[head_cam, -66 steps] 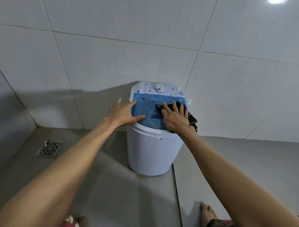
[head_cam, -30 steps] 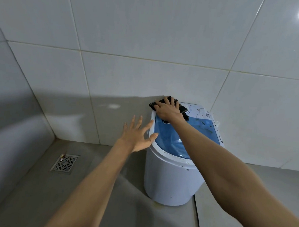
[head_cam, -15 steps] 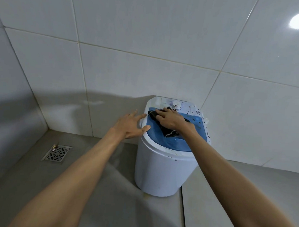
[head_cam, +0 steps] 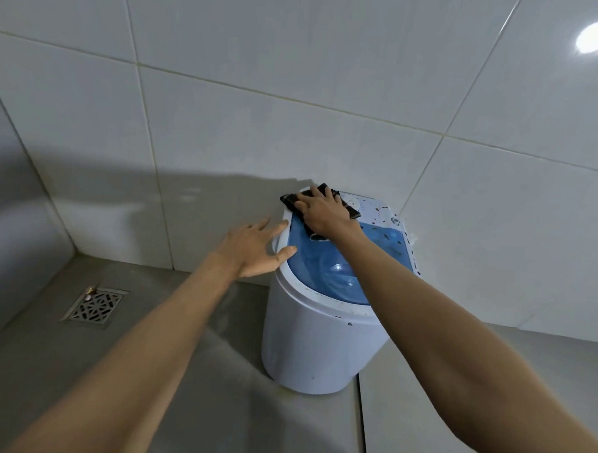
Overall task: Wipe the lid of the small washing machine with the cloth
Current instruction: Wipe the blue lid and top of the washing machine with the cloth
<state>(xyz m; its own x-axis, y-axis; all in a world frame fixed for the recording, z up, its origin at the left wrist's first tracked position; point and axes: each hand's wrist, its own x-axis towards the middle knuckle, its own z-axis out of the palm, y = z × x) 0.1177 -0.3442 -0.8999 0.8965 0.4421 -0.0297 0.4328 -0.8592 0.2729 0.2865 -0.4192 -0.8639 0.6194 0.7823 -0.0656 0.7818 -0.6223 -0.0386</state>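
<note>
Right hand (head_cam: 325,213) lies flat, fingers spread, pressing the cloth (head_cam: 289,199) onto the far left corner of the machine (head_cam: 313,346), where the blue lid (head_cam: 340,276) meets the white panel (head_cam: 372,209) behind it. Nothing is clamped: the palm bears down and the dark cloth sticks out past the fingertips and under the wrist. Left hand (head_cam: 253,250) is open too, fingers straight, its thumb and forefinger touching the machine's left edge, seemingly to steady it. The two hands are close but apart, the left lower and further left.

From the cloth, most of the lid lies nearer the person and to the right. Its long axis runs from the panel towards the person, roughly along the right forearm, which crosses above it. Dark specks (head_cam: 389,235) show on the right side of the lid and on the panel, so the wipe looks only part done. The right hand, already on the cloth, is the one placed to draw it back and across.

The machine stands on the floor (head_cam: 181,375) against the wall (head_cam: 260,139); a drain (head_cam: 95,304) sits well to the left.
</note>
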